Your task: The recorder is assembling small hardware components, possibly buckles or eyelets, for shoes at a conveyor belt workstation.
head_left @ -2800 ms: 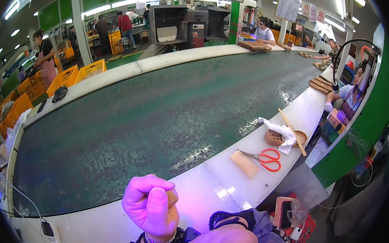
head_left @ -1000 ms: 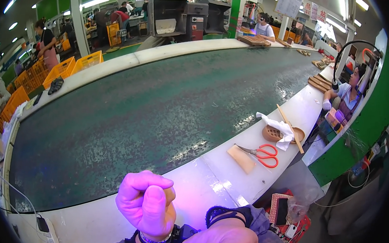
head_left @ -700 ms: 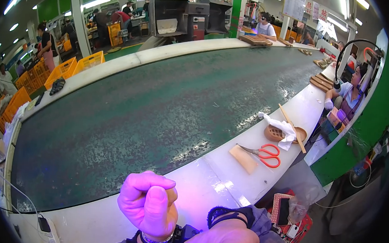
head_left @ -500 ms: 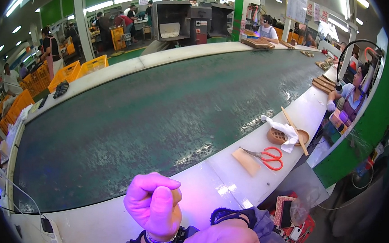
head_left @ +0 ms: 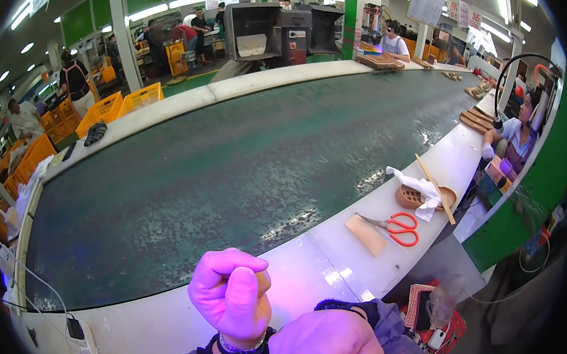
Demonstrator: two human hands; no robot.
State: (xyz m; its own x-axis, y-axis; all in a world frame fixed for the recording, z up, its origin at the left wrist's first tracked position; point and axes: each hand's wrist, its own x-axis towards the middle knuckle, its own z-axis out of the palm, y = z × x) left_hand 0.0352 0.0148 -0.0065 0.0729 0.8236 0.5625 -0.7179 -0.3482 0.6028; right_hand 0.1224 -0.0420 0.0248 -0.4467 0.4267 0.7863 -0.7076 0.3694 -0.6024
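The left hand point(head_left: 230, 298) was curled into a loose fist, thumb laid up against the bent forefinger, and a small brownish thing seemed to show between them, though it was too small to tell what, or whether it was truly pinched. The right hand point(head_left: 328, 343) sat just beside it, lower and nearer the body, knuckles up and fingers folded under; whether it held anything could not be told. Both wrists were raised close in front of the chest, above the near white edge of the worktop point(head_left: 303, 277), the left wearing a bracelet point(head_left: 240, 349) and the right coming out of a dark sleeve point(head_left: 379, 315). Judging from this, fine work between the fingertips would go best with the two hands kept close together and steadied against each other, elbows tucked, and the piece lifted into the light rather than hunched over. Ahead of the hands ran a wide dark green belt point(head_left: 231, 173). Off to the right of the right hand, well apart, lay a tan block point(head_left: 366, 235), red-handled scissors point(head_left: 395, 227), and further on a brown woven piece point(head_left: 415, 197) under a white cloth point(head_left: 421, 186) with a thin stick point(head_left: 434, 187) across it.
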